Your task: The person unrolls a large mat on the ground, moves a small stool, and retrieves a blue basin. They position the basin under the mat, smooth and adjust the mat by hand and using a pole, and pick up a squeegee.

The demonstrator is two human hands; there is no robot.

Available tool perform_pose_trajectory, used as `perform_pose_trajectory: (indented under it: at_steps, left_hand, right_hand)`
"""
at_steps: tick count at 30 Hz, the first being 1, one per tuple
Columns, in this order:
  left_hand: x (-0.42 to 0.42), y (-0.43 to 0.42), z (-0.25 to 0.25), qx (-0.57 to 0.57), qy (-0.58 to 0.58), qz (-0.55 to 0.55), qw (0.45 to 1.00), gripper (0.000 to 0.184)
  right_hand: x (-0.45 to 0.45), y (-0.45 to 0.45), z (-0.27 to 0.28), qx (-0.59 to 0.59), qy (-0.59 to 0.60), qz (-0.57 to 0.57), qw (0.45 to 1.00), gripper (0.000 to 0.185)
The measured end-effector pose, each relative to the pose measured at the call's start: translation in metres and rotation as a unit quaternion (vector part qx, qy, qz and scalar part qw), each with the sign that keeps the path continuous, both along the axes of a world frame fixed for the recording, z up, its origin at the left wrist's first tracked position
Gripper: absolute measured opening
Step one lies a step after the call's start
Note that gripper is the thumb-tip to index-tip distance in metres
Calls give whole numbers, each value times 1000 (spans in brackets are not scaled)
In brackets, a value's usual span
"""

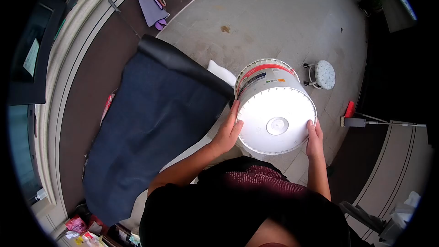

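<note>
A white plastic bucket is between my two hands, its round white lid turned toward me. A small round cap sits in the middle of the lid. Red bands, printed labels and a second ridged rim show on the far side of the bucket. My left hand grips the lid's left edge, with the thumb on the front. Opposite it, my right hand holds the right edge, thumb also on the lid. Both hands' other fingers are partly hidden behind the rim.
A large dark blue sheet, rolled at its far end, covers something on my left. A small round stool stands on the tiled floor beyond the bucket. At right lies a long-handled mop-like tool. Bags hang by the left wall.
</note>
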State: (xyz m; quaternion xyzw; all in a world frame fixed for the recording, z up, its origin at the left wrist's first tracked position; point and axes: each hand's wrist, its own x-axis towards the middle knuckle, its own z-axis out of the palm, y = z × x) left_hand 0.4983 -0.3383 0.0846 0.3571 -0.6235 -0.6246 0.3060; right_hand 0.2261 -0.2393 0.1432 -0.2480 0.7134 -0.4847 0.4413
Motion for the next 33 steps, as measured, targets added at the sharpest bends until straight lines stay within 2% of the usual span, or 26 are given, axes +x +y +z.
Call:
perform_pose_trajectory:
  at_steps: [3, 5, 9, 17, 21, 22, 23, 25, 26, 31, 33]
  left_hand:
    - [-44, -74, -15, 13, -2, 33, 999, 56]
    - [-72, -117, -11, 47, -10, 51, 998, 55]
    - [-120, -181, -16, 9, -14, 93, 996, 53]
    - [-189, -304, -30, -13, -40, 194, 980, 51]
    - [-224, -351, -46, -3, -76, 290, 954, 51]
    - [-236, -365, -49, -17, -91, 318, 944, 51]
    - [-247, -380, -55, -12, -96, 324, 941, 51]
    - [-272, -401, -62, 68, -36, 418, 905, 50]
    - [-277, -410, -68, 69, -37, 430, 899, 50]
    - [-275, -452, -127, 127, -42, 526, 840, 46]
    - [-269, -465, -159, 108, -70, 565, 815, 44]
  right_hand:
    - [-48, -95, -7, 8, 17, 60, 998, 52]
    - [-72, -139, -4, 16, -26, 33, 999, 48]
    - [-131, -217, -18, 16, -65, 25, 997, 51]
    - [-212, -399, -47, 39, -89, 116, 989, 51]
    - [-236, -500, -66, 69, -29, 218, 973, 53]
    - [-246, -528, -74, 40, 60, 277, 958, 49]
    - [-256, -554, -84, 44, 56, 284, 956, 49]
    - [-261, -606, -91, 86, 154, 344, 922, 58]
    - [-255, -626, -97, 81, 124, 345, 927, 58]
    - [-225, -705, -170, 74, 138, 385, 910, 51]
    - [-208, -726, -204, 81, 142, 380, 911, 51]
